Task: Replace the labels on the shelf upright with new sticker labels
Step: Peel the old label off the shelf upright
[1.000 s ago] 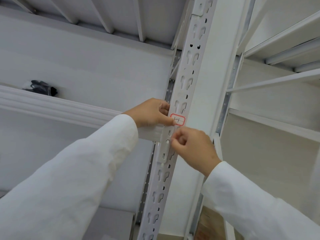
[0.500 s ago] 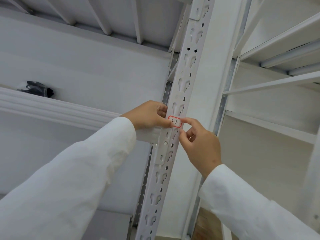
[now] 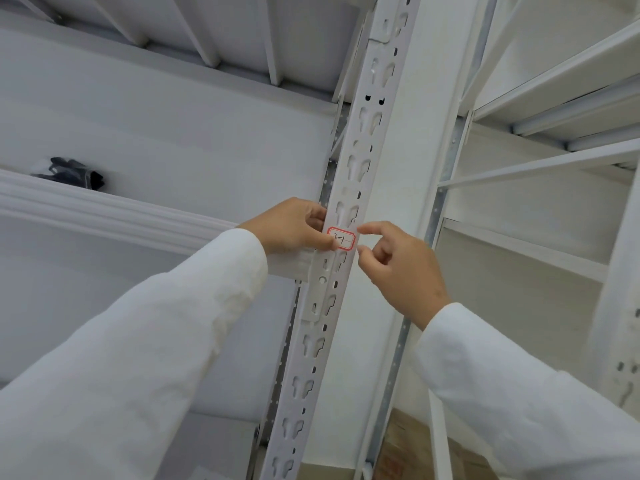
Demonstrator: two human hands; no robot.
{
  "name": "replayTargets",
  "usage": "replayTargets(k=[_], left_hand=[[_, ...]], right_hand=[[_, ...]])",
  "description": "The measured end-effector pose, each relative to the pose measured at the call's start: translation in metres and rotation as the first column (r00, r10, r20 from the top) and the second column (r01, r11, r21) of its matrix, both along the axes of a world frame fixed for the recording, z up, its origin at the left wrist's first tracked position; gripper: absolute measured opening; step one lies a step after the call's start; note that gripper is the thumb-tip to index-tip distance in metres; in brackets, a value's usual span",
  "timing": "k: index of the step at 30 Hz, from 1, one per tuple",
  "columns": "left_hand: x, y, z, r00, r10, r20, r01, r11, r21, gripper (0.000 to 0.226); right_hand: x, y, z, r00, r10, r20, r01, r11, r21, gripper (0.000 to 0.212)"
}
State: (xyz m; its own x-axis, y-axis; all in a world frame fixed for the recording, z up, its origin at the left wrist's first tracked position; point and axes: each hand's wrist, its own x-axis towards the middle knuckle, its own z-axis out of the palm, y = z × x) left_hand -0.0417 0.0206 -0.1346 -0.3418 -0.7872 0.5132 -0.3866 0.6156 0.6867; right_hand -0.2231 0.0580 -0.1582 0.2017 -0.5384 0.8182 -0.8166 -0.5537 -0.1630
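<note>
A white perforated shelf upright (image 3: 360, 143) runs up the middle of the view. A small white sticker label (image 3: 343, 239) with a red border and handwritten marks lies across its face at hand height. My left hand (image 3: 294, 225) wraps the upright's left edge, its thumb pressing on the label's left end. My right hand (image 3: 403, 268) hovers just right of the label, forefinger and thumb apart, fingertips at the label's right edge and holding nothing. Both arms wear white sleeves.
A white shelf beam (image 3: 114, 211) joins the upright from the left, with a dark bundle (image 3: 74, 172) lying on that shelf. More white shelving (image 3: 554, 98) stands at the right. A brown cardboard box (image 3: 408, 452) sits low down beside the upright.
My right hand rose from below the label to its right edge and spread its fingers. The label now lies flat on the upright. My left thumb stayed on the label's left end.
</note>
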Motion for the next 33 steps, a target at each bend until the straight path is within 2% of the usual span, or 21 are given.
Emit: replayTargets(k=[3,10,14,18,20,22,25,29,33], left_hand=[[-0.001,0.002,0.001,1.000,-0.016,-0.013,0.016,1.000,0.002,0.023],[0.001,-0.003,0.001,0.999,-0.040,-0.026,0.040,0.999,-0.008,0.029],[0.001,-0.006,0.000,1.000,-0.015,-0.016,0.015,1.000,-0.015,0.031],[0.000,-0.006,-0.001,1.000,-0.010,-0.017,0.010,1.000,-0.012,0.032],[0.000,-0.006,-0.002,1.000,-0.021,-0.017,0.021,1.000,-0.011,0.031],[0.000,-0.006,-0.002,0.999,-0.026,-0.025,0.025,1.000,-0.016,0.027],[0.000,-0.005,-0.001,0.999,-0.042,-0.034,0.042,0.999,-0.011,0.022],[0.000,-0.005,-0.001,1.000,-0.018,-0.017,0.017,0.999,-0.038,0.028],[-0.001,-0.005,-0.002,1.000,-0.008,-0.016,0.007,0.999,-0.042,0.027]], right_hand=[[0.001,-0.001,-0.004,0.999,-0.021,-0.033,0.020,1.000,-0.016,0.026],[0.004,-0.008,-0.014,0.994,-0.066,-0.084,0.061,0.996,-0.063,0.028],[0.008,-0.008,-0.009,0.997,-0.047,-0.059,0.048,0.999,0.024,0.020],[0.004,-0.005,-0.002,0.987,-0.057,-0.152,0.069,0.994,0.081,0.003],[0.001,-0.005,-0.004,0.998,-0.029,-0.057,0.031,0.999,0.034,0.003],[0.001,-0.005,-0.004,1.000,-0.010,0.008,0.010,1.000,-0.015,0.013],[0.004,-0.011,-0.003,0.999,-0.046,-0.001,0.046,0.996,-0.072,0.021],[0.007,-0.017,-0.009,0.995,-0.093,0.019,0.095,0.981,-0.167,0.016],[0.010,-0.020,-0.013,0.997,-0.069,0.042,0.074,0.986,-0.152,0.012]])
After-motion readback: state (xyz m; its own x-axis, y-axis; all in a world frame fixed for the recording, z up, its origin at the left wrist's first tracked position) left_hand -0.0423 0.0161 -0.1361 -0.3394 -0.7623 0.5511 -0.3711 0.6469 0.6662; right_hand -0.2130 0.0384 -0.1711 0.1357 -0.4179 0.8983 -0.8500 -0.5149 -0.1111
